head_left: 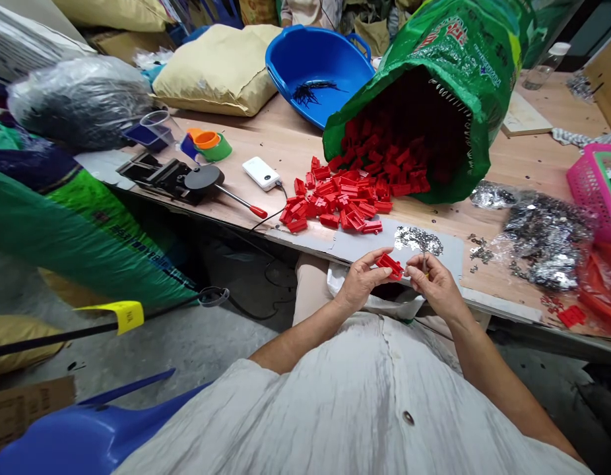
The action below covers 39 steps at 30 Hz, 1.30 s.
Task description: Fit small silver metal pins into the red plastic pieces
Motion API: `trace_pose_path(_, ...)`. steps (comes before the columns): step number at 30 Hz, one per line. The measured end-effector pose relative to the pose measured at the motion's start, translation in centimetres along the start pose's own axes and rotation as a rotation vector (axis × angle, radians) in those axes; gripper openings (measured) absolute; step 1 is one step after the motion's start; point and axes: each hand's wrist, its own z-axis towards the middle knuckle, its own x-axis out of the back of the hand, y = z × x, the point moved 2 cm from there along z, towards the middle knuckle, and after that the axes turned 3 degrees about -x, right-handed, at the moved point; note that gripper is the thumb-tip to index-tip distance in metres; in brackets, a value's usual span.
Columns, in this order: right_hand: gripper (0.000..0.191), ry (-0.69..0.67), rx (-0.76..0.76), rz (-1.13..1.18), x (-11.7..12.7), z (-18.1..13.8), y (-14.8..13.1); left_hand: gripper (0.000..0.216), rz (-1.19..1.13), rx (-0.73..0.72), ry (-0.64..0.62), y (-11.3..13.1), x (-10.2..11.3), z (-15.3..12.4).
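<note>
My left hand [359, 284] is closed on a small red plastic housing [389, 265], an open-topped box shape held just above the table's front edge. Close to its right end, my right hand [431, 280] is pinched shut. A thin thing with a bit of yellow shows between its fingers, too small to name, and a tiny shiny bit seems to sit at the fingertips. Beyond the hands, small silvery metal pieces [418, 240] lie spread on a grey board [352, 243]. A heap of like red housings [342, 194] spills toward me from a green sack [488, 99].
Left on the table are a lever device [204, 178] with a red-tipped handle, a white power bank [262, 173] with a cable, and an orange cup [204, 138]. A blue basin [305, 59] stands behind. Bagged metal pieces [547, 237] and a pink basket [590, 191] are right.
</note>
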Motion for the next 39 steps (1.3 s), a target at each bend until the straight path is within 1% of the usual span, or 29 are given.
trace_pose_path(4, 0.026, -0.008, 0.014, 0.015, 0.1, 0.0, -0.1, 0.056, 0.100, -0.033, -0.018, -0.5, 0.4, 0.2)
trace_pose_path(7, 0.025, 0.012, 0.039, -0.002, 0.2, -0.1, -0.1, 0.056, 0.111, -0.040, -0.021, -0.7, 0.5, 0.2)
trace_pose_path(9, 0.024, 0.033, 0.061, -0.065, 0.4, -0.2, -0.1, 0.057, 0.106, -0.040, -0.016, -0.8, 0.6, 0.2)
trace_pose_path(11, 0.021, 0.033, 0.100, -0.203, 0.6, -0.5, -0.2, 0.057, 0.098, -0.034, -0.014, -0.8, 0.6, 0.2)
trace_pose_path(13, 0.019, -0.001, 0.186, -0.376, 0.6, -0.7, -0.5, 0.057, 0.091, -0.030, -0.014, -0.7, 0.6, 0.2)
trace_pose_path(15, 0.018, -0.046, 0.314, -0.510, 0.5, -1.0, -1.0, 0.055, 0.093, -0.034, -0.014, -0.6, 0.6, 0.3)
trace_pose_path(18, 0.017, -0.086, 0.479, -0.596, 0.3, -1.2, -1.6, 0.054, 0.106, -0.054, -0.012, -0.4, 0.5, 0.3)
trace_pose_path(25, 0.015, -0.087, 0.637, -0.683, -0.2, -1.2, -1.8, 0.051, 0.105, -0.061, -0.023, -0.3, 0.3, 0.4)
trace_pose_path(28, 0.014, -0.073, 0.680, -0.694, -0.3, -1.2, -1.5, 0.050, 0.076, -0.033, -0.012, -0.2, 0.3, 0.4)
trace_pose_path(31, 0.013, -0.032, 0.719, -0.687, -0.4, -1.3, -1.4, 0.050, 0.030, 0.016, 0.002, -0.1, 0.2, 0.3)
trace_pose_path(35, 0.015, -0.002, 0.751, -0.673, -0.5, -1.5, -1.4, 0.048, -0.016, 0.056, 0.008, 0.2, 0.0, 0.3)
trace_pose_path(39, 0.016, -0.021, 0.747, -0.655, -0.5, -1.5, -1.5, 0.049, -0.034, 0.074, 0.001, 0.3, -0.1, 0.3)
